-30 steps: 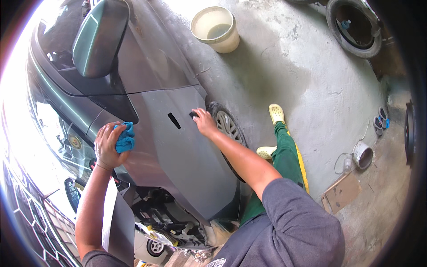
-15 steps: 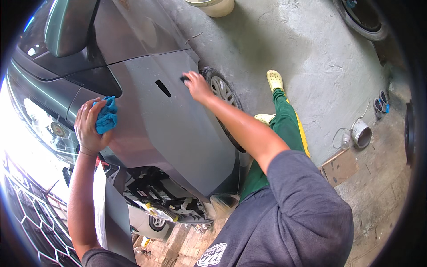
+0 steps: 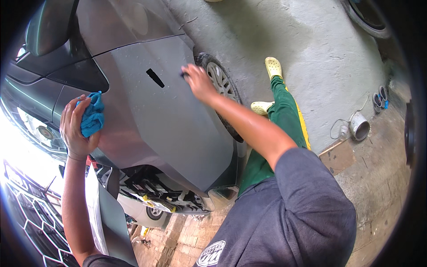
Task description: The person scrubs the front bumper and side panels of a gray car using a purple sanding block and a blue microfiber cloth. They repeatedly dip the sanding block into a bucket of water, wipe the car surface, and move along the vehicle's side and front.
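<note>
My left hand (image 3: 74,129) is closed round a bunched blue cloth (image 3: 93,116) at the edge of the car's grey front fender (image 3: 171,120). My right hand (image 3: 202,84) is at the fender's wheel side, fingers bent round a small dark piece (image 3: 183,74). That piece is slightly blurred and mostly covered, so its kind does not show. A narrow black slot (image 3: 155,78) opens in the panel between my hands. Dull grey covers the middle of the fender, with shinier paint round it.
The front wheel (image 3: 220,80) sits beyond the fender, close to my right forearm. A side mirror (image 3: 52,27) juts out at upper left. Exposed front parts (image 3: 155,184) show below the fender. A white pail (image 3: 359,126) lies on the concrete floor at right, near a tyre (image 3: 367,20).
The car has shifted left and slightly up in the picture. My right hand has slid a little away from the slot, toward the wheel side. My left hand keeps the cloth.
</note>
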`<control>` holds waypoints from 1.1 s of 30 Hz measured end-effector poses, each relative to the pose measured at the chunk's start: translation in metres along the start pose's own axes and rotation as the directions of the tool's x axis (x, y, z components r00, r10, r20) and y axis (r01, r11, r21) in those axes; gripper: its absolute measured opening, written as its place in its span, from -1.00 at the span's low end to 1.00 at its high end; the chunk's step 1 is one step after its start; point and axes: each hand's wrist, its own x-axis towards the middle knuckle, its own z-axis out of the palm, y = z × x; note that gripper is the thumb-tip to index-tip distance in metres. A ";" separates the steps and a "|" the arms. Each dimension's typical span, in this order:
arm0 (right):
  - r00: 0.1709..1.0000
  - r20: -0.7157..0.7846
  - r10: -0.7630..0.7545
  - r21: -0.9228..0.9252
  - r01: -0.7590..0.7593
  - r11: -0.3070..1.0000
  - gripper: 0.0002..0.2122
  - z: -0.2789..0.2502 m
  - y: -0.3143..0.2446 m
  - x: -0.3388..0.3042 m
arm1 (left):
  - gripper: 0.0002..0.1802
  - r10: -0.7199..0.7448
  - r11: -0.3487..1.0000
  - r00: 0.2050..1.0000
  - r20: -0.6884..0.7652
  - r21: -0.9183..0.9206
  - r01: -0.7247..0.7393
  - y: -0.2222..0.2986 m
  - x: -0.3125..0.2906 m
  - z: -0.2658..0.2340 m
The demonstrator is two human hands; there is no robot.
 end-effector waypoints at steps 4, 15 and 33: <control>0.997 0.044 0.063 0.006 -0.064 0.998 -0.64 0.005 -0.010 0.002 | -0.39 -0.019 1.000 1.000 0.023 0.002 0.019 0.001 -0.003 -0.001; 0.995 0.032 -0.091 -0.030 0.092 0.995 -0.60 -0.010 -0.022 -0.061 | -0.39 -0.024 1.000 0.999 0.031 -0.014 0.025 -0.004 -0.014 -0.003; 0.981 0.024 0.195 0.083 -0.196 0.977 -0.65 0.014 -0.024 0.045 | -0.40 0.002 0.999 1.000 0.010 -0.035 -0.002 -0.004 -0.005 0.001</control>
